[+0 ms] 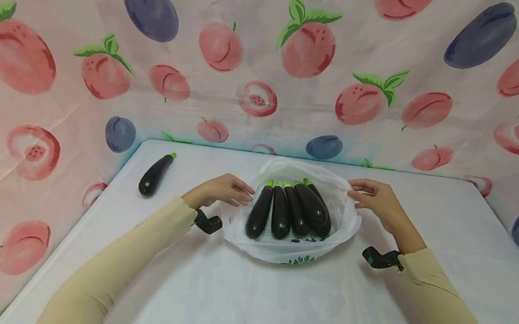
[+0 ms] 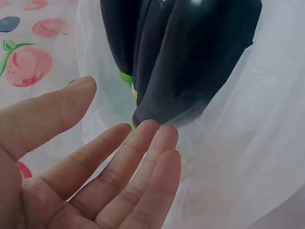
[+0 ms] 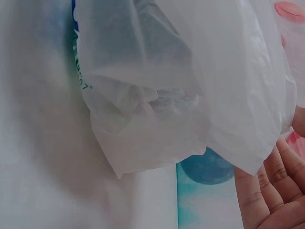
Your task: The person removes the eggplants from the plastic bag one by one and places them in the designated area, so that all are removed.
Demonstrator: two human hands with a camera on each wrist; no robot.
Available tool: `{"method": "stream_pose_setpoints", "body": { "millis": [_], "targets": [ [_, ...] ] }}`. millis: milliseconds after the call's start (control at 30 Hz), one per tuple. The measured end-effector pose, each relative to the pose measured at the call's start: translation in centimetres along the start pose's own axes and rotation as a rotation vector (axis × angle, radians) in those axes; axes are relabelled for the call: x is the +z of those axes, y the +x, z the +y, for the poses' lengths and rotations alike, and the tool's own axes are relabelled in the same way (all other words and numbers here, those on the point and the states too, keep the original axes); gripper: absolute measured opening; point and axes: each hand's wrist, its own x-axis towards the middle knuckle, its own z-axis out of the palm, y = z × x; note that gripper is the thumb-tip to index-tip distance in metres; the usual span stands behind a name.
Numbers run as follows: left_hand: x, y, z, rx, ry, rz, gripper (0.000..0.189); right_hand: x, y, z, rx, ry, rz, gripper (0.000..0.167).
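A white plastic bag (image 1: 274,250) lies with its mouth spread wide on the white table. Several dark eggplants (image 1: 280,219) with green stem ends lie side by side in it. My left hand (image 1: 225,189) is at the bag's left rim, its fingers extended; in the left wrist view the fingertips come close to the eggplants' stem ends. At the opposite rim, my right hand (image 1: 374,195) reaches over the plastic with fairly straight fingers. Bag film covers those fingertips in the right wrist view. One more eggplant (image 1: 156,175) lies apart, left of my left hand.
The white table (image 1: 170,290) ends at the back against a fruit-printed cloth (image 1: 238,6), which also rises along both sides. Small black devices are strapped at both wrists, below the beige sleeves (image 1: 136,254).
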Motion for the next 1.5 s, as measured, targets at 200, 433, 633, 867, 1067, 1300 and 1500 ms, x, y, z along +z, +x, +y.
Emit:
{"method": "stream_pose_setpoints", "body": {
  "millis": [200,433,633,867,1067,1300,1500],
  "targets": [
    [0.3,0.3,-0.3,-0.010,0.004,0.000,0.039,0.0,0.1,-0.1,0.008,0.001,-0.003,0.052],
    [0.9,0.5,-0.8,-0.023,-0.031,-0.001,0.037,0.1,0.3,0.0,0.010,0.001,-0.009,0.053],
    [1.5,0.8,-1.1,-0.031,-0.043,0.016,0.038,0.0,0.3,0.0,0.014,-0.002,-0.012,0.053],
    [2.0,1.3,-1.5,-0.041,-0.047,0.050,0.038,0.0,0.1,-0.2,0.018,-0.003,-0.009,0.053],
    [2.4,1.6,-1.6,-0.058,-0.050,0.081,0.039,0.0,0.2,-0.2,0.026,0.000,-0.009,0.054],
    [2.8,1.9,-1.6,-0.083,-0.063,0.090,0.039,0.0,0.1,0.0,0.036,-0.002,-0.006,0.053],
    [3.0,2.3,-1.5,-0.101,-0.066,0.096,0.039,-0.1,0.1,0.1,0.034,0.003,-0.005,0.053]
  ]
}}
